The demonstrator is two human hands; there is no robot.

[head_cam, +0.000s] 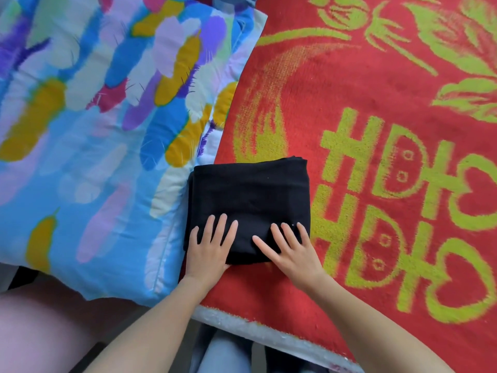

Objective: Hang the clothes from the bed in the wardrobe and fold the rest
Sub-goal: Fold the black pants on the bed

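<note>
A black garment [250,192], folded into a thick square, lies on the red bed cover [309,98] near the bed's front edge. My left hand [209,246] presses flat on its near left part with fingers straight and spread. My right hand [290,246] lies flat on its near right part, fingers straight and pointing up and left. Neither hand grips the cloth. The wardrobe is not in view.
A folded quilt with blue, yellow, purple and pink feather print [107,130] lies to the left, touching the garment's left side. The red cover carries green flowers and large characters [403,200]. The bed's front edge [269,332] runs below my wrists.
</note>
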